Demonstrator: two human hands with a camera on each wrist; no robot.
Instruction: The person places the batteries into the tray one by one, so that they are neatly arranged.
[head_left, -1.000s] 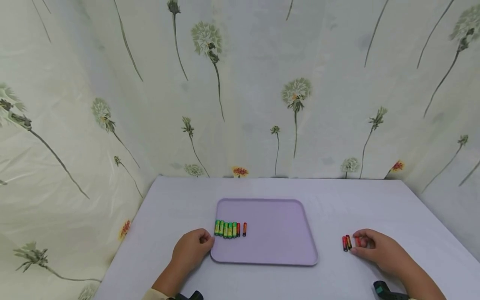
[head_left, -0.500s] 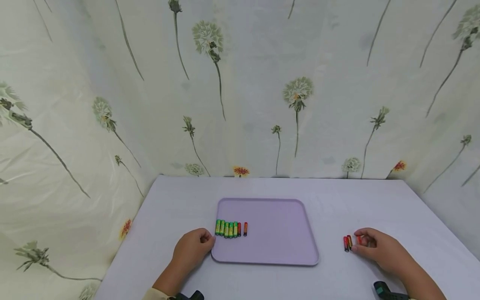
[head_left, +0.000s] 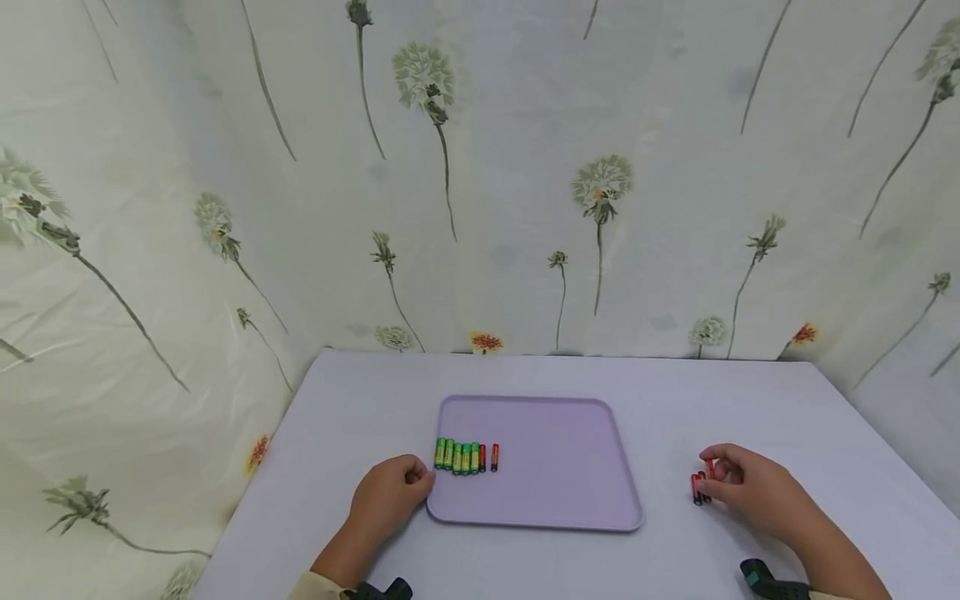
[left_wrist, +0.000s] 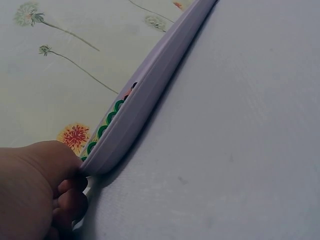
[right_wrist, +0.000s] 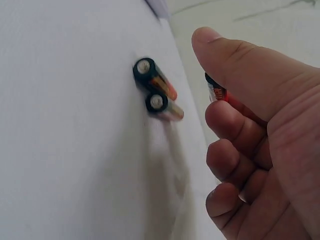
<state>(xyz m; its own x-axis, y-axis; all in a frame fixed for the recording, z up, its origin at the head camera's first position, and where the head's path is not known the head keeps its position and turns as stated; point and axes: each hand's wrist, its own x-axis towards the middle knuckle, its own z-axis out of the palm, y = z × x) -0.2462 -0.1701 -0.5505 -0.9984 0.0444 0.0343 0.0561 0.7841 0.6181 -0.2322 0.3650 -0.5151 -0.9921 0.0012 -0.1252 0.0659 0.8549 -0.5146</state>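
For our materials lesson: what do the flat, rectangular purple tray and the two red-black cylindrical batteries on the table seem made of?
Purple tray: probably matte plastic, given its even colour and rounded corners. Batteries: likely metal at the silvery ends; the printed wrap perhaps smooth plastic.

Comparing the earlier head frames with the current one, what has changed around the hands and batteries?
The right hand has moved slightly leftward and away from the person, bringing its held red battery nearer the two red batteries on the table. No hold was visibly taken or released. Unchanged: the left hand at the edge of the tray, and the green batteries lying there.
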